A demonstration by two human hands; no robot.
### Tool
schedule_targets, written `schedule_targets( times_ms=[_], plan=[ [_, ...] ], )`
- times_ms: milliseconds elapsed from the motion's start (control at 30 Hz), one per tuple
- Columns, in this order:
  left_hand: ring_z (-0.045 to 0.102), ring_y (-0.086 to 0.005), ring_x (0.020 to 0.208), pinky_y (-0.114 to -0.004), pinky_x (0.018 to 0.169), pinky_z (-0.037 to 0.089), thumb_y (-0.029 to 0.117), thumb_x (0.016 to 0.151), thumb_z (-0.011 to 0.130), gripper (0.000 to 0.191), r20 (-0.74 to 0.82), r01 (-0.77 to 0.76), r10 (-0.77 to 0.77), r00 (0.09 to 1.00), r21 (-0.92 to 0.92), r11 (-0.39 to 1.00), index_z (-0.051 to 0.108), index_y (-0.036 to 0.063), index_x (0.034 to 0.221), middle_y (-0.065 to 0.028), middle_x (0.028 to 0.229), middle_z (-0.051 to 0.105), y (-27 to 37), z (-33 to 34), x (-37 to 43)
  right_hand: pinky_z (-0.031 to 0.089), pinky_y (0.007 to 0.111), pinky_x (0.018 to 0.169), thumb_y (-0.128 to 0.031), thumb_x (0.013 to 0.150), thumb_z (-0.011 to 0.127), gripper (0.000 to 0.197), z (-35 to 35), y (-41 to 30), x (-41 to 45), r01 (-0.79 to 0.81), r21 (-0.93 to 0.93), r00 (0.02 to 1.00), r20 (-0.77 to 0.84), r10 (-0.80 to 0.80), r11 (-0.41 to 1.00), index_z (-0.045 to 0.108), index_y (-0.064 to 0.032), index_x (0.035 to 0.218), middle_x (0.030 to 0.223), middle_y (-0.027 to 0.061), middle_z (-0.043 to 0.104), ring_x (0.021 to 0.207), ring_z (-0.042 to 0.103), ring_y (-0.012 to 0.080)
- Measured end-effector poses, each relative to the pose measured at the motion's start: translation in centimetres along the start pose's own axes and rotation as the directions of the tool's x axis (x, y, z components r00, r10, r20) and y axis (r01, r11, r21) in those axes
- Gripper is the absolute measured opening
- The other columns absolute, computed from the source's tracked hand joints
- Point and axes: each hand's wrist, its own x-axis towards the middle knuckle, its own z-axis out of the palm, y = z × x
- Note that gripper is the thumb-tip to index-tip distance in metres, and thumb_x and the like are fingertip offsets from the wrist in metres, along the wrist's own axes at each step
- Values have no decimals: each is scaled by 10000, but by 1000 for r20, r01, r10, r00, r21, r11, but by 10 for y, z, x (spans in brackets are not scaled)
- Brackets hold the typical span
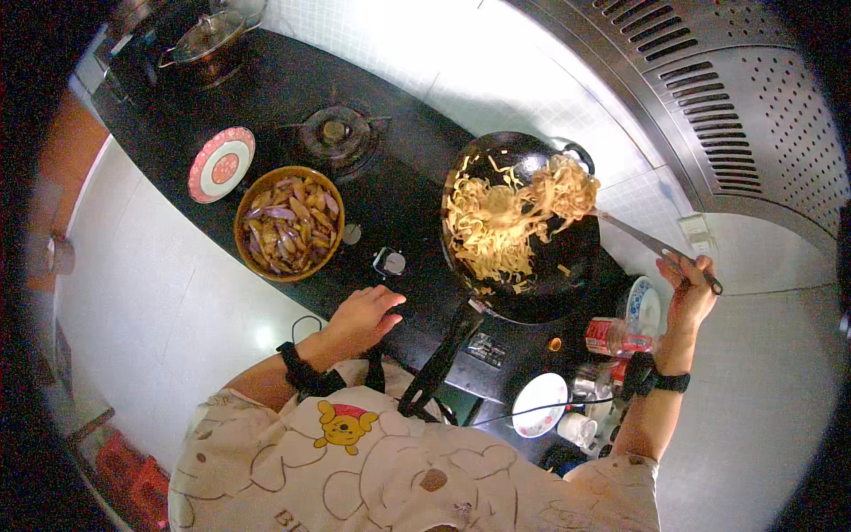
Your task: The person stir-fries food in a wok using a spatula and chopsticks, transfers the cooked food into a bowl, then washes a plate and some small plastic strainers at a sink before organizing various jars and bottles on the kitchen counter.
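Note:
My right hand (690, 287) grips the handle of a spatula (641, 239) at the right side of the wok (578, 266). Shredded, pale yellow food (495, 246) that looks like noodles or strips lies in the wok. A heaped clump (565, 189) of it sits on the spatula's far end, hiding the blade. Near the front edge of the stove, my left hand (362, 319) holds nothing, its thumb apart from the fingers. A stove knob (393, 263) is just beyond its fingertips. The wok's black handle (442, 362) points towards my body.
To the left, a brown bowl (342, 226) of cooked eggplant-like pieces stands near a red-rimmed plate (221, 165). Behind them are a bare gas burner (336, 132) and a lidded pot (206, 50). A white plate (540, 405), jars (605, 336) and a cable crowd the right side. A range hood (738, 106) overhangs.

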Motion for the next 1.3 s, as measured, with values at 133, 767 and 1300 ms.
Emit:
schedule_targets(
  times_ms=[133,767,1300],
  plan=[
    [520,-319,792,-394,691,424,151,771,574,276,-31,-38,38,999,1,999,502,56,1020,-122,889,524,-3,0,-2,558,381,562,13,720,533,140,14,-15,-15,39,-9,998,39,-39,999,402,-36,733,659,108,545,588,609,294],
    [528,-326,800,-406,668,429,152,765,576,245,11,72,-72,997,-26,997,533,51,985,-130,886,533,-14,-4,-9,535,340,520,-206,793,513,222,13,107,-56,-291,80,953,-61,296,953,518,11,751,712,162,578,567,577,252],
    [518,-301,839,-388,733,417,166,768,561,284,13,-52,52,999,-10,999,516,61,1028,-114,928,530,0,-4,13,494,312,553,-68,799,497,87,42,0,-55,413,-194,895,266,-357,890,487,-18,729,707,51,521,619,552,159]
  ],
)
